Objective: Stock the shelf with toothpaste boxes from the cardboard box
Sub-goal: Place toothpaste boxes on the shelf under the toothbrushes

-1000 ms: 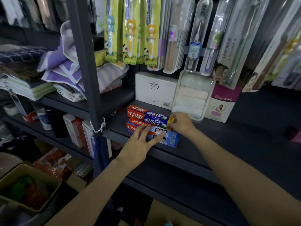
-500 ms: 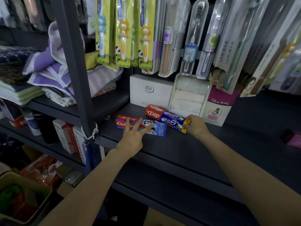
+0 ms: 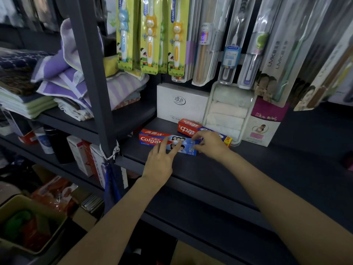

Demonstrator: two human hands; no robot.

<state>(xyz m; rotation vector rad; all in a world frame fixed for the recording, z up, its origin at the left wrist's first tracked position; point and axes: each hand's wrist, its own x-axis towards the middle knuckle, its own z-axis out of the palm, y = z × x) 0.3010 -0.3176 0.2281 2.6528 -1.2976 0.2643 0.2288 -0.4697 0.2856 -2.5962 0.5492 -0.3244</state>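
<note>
A red and blue Colgate toothpaste box lies flat near the front of the dark shelf. A second red and blue toothpaste box lies just behind it, angled to the right, its yellow end showing past my right hand. My left hand has its fingers spread, the tips resting on the middle of the Colgate box. My right hand reaches across the second box and pinches the Colgate box's right end between thumb and fingers.
A white carton, a pack of rolled cloths and a pink-topped box stand at the shelf's back. Toothbrush packs hang above. A shelf post rises at the left, with folded towels beyond. Tan cardboard shows below.
The second toothpaste box went from on top of the Colgate box to the shelf behind it. My right hand left its end and moved left onto the Colgate box.
</note>
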